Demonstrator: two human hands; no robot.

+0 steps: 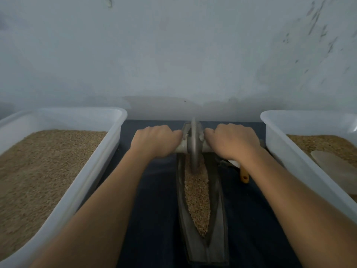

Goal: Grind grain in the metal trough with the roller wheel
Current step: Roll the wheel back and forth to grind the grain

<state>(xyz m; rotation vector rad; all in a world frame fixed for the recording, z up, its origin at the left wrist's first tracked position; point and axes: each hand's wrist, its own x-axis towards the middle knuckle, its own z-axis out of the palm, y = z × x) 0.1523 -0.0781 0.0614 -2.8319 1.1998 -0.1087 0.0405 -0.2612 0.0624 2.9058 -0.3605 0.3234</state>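
Left hand [154,140] and right hand [232,141] with fingers curled round the axle handle [180,149] either side of the roller wheel [193,146], wheel upright in grain [197,198] at the far end of the metal trough [217,235], dark worktop [154,209], white grain-filled tub [77,182] left, another tub [289,151] right

I see dim, bluish, soft light; the roller wheel [193,146] is motion-blurred, and bins flanking it bow outward.

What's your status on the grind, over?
Both hands, left and right, gripping the axle either side of the roller wheel. Wheel at far end of grain-filled metal trough. Nothing blocking the channel.
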